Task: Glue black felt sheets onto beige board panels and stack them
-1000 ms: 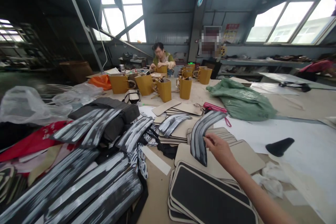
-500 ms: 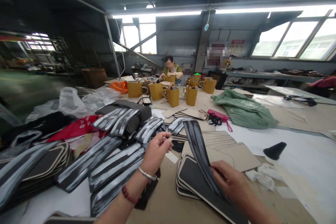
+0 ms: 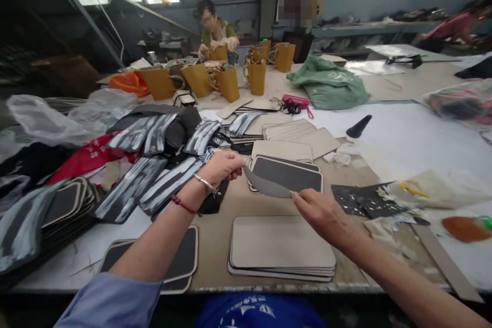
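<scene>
A thin dark grey flexible sheet point(image 3: 269, 187) is stretched low between my two hands, sagging in the middle. My left hand point(image 3: 226, 165) pinches its left end, and the fingertips of my right hand point(image 3: 319, 215) are closed on its right end. Just behind the sheet is a small stack of rounded boards, the top one a black-faced board point(image 3: 292, 171) with a beige rim. Nearer to me, between my forearms, lies a pile of beige boards point(image 3: 282, 241). More black-faced boards point(image 3: 180, 256) lie partly under my left forearm.
Dark strips streaked with white point(image 3: 130, 189) are spread at left, by a tall board stack point(image 3: 69, 202). Fanned beige boards point(image 3: 294, 130), a green bag point(image 3: 328, 84) and yellow containers point(image 3: 227, 84) stand farther back. A person point(image 3: 215, 31) sits across the table. Scraps point(image 3: 363, 200) lie at right.
The strip hung from my right hand with its streaked face showing. Now my left hand holds its other end, and it stretches sideways between both hands. My view has tilted down.
</scene>
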Motion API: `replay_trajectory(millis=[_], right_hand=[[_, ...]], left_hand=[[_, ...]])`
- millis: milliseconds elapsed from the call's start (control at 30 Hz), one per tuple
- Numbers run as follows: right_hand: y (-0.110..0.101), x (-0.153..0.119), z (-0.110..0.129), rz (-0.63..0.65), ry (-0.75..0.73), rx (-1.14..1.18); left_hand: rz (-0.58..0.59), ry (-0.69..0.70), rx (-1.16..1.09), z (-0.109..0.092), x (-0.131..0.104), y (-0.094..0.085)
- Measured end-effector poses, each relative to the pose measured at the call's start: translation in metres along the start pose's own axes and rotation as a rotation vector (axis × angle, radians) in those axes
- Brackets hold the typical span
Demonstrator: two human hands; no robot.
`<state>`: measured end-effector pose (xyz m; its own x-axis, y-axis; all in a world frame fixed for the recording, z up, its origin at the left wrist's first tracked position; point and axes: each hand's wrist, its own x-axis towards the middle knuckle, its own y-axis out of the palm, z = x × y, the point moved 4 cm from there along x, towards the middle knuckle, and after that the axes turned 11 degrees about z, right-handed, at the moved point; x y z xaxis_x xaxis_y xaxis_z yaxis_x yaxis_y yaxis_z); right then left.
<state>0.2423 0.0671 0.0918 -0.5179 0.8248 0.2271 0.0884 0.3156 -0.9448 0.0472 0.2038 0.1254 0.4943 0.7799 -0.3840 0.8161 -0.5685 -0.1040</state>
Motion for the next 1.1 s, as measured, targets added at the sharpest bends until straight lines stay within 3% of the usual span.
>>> replay_trajectory(millis=[167,233,367,500,633,733,833,1000,1100], right_hand=[[0.007,-0.028,0.003,-0.034,0.060,-0.001],[0.008,-0.039,0.006,-0.075,0.088,0.048],[0.022,-0.066,0.020,-0.123,0.175,0.249],[0.060,-0.095,0.021,-0.085,0.498,0.651],[0.102,-0.107,0.011,-0.064,0.880,1.216],[0.117,-0.095,0.011,-0.019,1.032,1.665],[0.113,-0.077,0.012,-0.054,1.026,1.907],[0.103,-0.075,0.009,-0.049,1.008,1.985],[0.101,-0.096,0.000,-0.041,1.076,1.891]], left_hand=[[0.049,-0.021,0.196,0.010,0.000,0.023],[0.034,0.063,0.256,0.000,-0.005,0.031],[0.071,0.258,0.382,-0.040,-0.028,0.054],[0.066,0.312,0.418,-0.073,-0.056,0.074],[-0.035,0.253,0.368,-0.085,-0.074,0.079],[-0.073,0.227,0.362,-0.087,-0.082,0.076],[-0.097,0.244,0.370,-0.088,-0.087,0.071],[-0.212,0.222,0.355,-0.070,-0.091,0.052],[-0.243,0.159,0.303,-0.030,-0.089,0.038]])
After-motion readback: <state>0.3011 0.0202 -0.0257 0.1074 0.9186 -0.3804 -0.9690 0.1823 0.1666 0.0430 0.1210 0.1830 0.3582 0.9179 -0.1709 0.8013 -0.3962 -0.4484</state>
